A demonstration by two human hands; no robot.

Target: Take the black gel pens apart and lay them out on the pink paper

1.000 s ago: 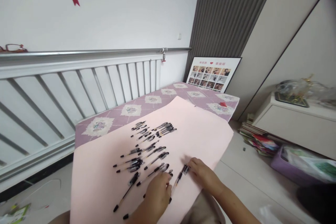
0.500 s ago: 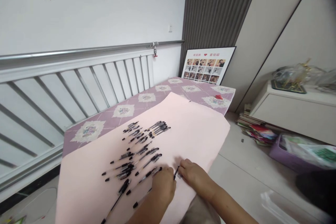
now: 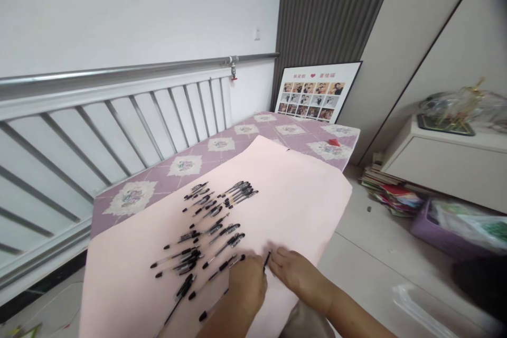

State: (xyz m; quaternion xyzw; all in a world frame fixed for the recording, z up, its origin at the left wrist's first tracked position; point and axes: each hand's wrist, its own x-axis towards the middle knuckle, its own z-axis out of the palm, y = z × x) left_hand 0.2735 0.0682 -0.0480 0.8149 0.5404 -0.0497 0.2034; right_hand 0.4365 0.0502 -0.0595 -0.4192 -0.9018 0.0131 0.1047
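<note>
My left hand point(image 3: 247, 281) is closed around a pen point(image 3: 266, 261), whose dark front end sticks out towards my right hand. My right hand point(image 3: 295, 273) sits just right of the pen's tip, its fingers bent together and low over the paper; anything in them is hidden. Several black gel pens lie to the left of my hands, among them a capped pen point(image 3: 224, 250) and a long pen point(image 3: 180, 296). Farther back is a tight row of pens point(image 3: 241, 194). All rest on a pale pink sheet point(image 3: 295, 195).
The sheet covers much of a table with a purple patterned cloth point(image 3: 222, 144). A small red item point(image 3: 334, 142) lies near the far right corner. A white radiator point(image 3: 158, 121) runs along the left wall. On the right floor are stacked papers point(image 3: 390, 190) and a purple bin point(image 3: 430, 229).
The view has shifted slightly. The small clear piece seen under my right fingers earlier is now hidden, and those fingers are a little farther from the pen. My left hand keeps its hold.
</note>
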